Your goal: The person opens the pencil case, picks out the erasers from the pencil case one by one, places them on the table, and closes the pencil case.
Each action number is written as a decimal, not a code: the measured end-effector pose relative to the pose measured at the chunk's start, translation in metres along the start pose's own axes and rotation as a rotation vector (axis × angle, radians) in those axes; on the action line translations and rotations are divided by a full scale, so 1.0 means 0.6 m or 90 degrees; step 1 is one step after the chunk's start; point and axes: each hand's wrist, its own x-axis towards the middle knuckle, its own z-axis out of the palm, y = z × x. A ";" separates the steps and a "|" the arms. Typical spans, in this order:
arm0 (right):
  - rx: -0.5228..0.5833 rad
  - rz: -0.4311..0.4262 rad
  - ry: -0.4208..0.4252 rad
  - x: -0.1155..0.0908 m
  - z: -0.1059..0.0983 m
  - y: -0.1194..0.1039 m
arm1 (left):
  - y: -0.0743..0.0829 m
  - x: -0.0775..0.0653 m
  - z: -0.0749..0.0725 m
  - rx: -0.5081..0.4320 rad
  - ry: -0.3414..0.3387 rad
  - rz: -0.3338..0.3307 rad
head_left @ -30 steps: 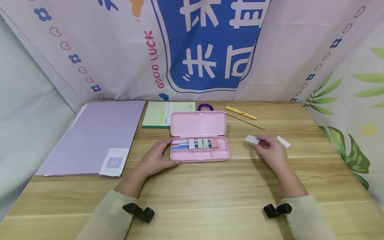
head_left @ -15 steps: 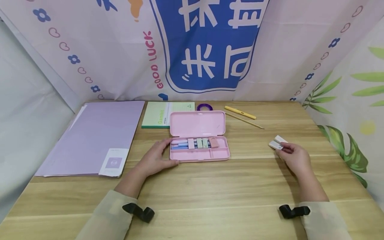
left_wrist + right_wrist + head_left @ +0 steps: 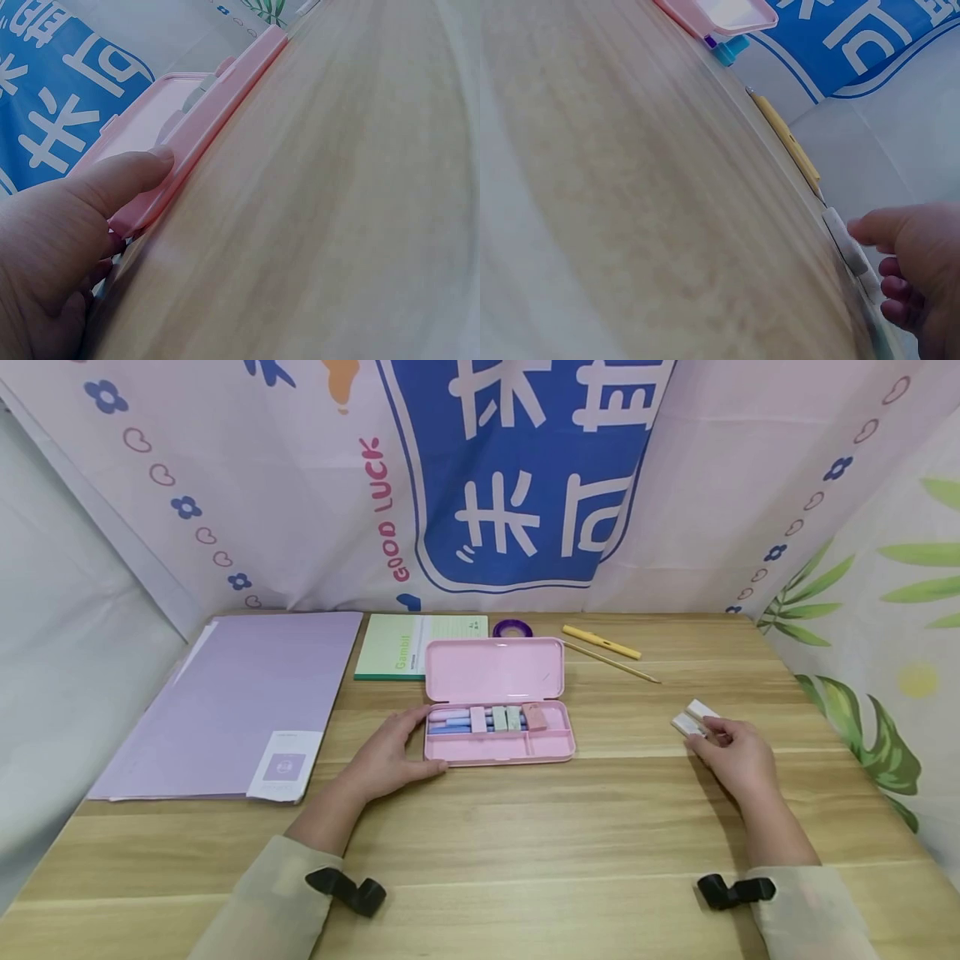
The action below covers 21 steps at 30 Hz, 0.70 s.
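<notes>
A pink pencil case (image 3: 476, 747) stands open on the table. Its tray holds blue and lilac pens (image 3: 448, 723) with pink, green and reddish blocks that look like erasers across them. My left hand (image 3: 388, 756) grips the case's left end. In the left wrist view its thumb (image 3: 142, 171) presses the front wall while the other fingers go behind. Right of the case, two white erasers (image 3: 687, 724) lie side by side. My right hand (image 3: 738, 756) is over their near ends, thumb (image 3: 877, 225) at the nearer eraser's edge, fingers loosely bent.
On the left lies a large purple folder (image 3: 240, 693) with a white label. Behind the case are a green notebook (image 3: 390, 643) and a purple tape roll (image 3: 513, 627). A yellow pen (image 3: 602, 642) and a gold pencil (image 3: 615, 662) lie at the back right.
My right hand carried one white eraser rightward and set it down beside the other; the thumb has since eased slightly away from the index finger. The left hand stays on the case.
</notes>
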 end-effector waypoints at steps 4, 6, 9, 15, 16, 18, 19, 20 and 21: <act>0.015 -0.042 0.038 -0.007 0.007 -0.023 | 0.001 -0.001 -0.002 -0.001 -0.001 -0.003; 0.023 -0.083 0.051 -0.010 0.019 -0.042 | 0.000 -0.001 -0.002 -0.003 0.000 -0.004; 0.034 -0.147 0.049 -0.013 0.048 -0.074 | -0.001 -0.002 -0.003 -0.003 0.000 -0.007; 0.063 -0.211 -0.002 -0.022 0.109 -0.147 | -0.001 -0.001 -0.002 -0.005 0.000 0.003; 0.067 -0.217 -0.011 -0.024 0.117 -0.159 | -0.001 -0.001 -0.002 -0.006 -0.001 0.005; 0.065 -0.230 -0.027 -0.027 0.132 -0.181 | 0.000 -0.001 -0.002 -0.007 -0.002 0.007; 0.062 -0.238 -0.036 -0.029 0.139 -0.191 | 0.000 -0.001 -0.002 -0.007 -0.003 0.006; 0.056 -0.245 -0.045 -0.030 0.145 -0.200 | 0.000 -0.002 -0.002 -0.007 -0.004 0.005; 0.051 -0.251 -0.053 -0.031 0.151 -0.209 | 0.000 -0.002 -0.002 -0.006 -0.005 0.003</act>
